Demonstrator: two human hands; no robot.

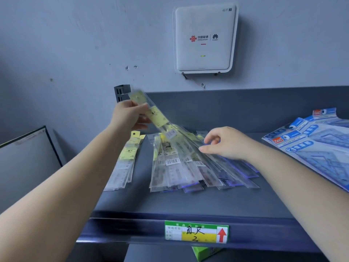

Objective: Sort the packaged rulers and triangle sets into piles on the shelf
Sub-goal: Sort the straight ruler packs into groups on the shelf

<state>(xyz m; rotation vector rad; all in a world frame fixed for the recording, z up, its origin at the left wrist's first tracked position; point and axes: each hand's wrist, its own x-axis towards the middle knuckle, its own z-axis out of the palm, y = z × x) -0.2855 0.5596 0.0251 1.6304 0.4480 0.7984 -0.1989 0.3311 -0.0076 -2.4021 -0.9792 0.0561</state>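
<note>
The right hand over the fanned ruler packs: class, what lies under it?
Under the right hand lie fanned ruler packs, clear sleeves with barcode stickers and purple-edged ones beneath. Its fingers touch the top packs. How many lie covered cannot be seen.

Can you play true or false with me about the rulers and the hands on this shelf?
1. The left hand holds a packaged ruler up off the shelf. True.
2. The right hand grips a blue triangle set. False: its fingertips rest on the fanned pile of rulers; the triangle sets lie apart at the right.
3. A small pile of yellow-labelled rulers lies left of the fanned pile. True.
4. The white box on the wall stands on the shelf. False: it hangs above it.
5. The shelf edge has a label with a red arrow. True.
</note>
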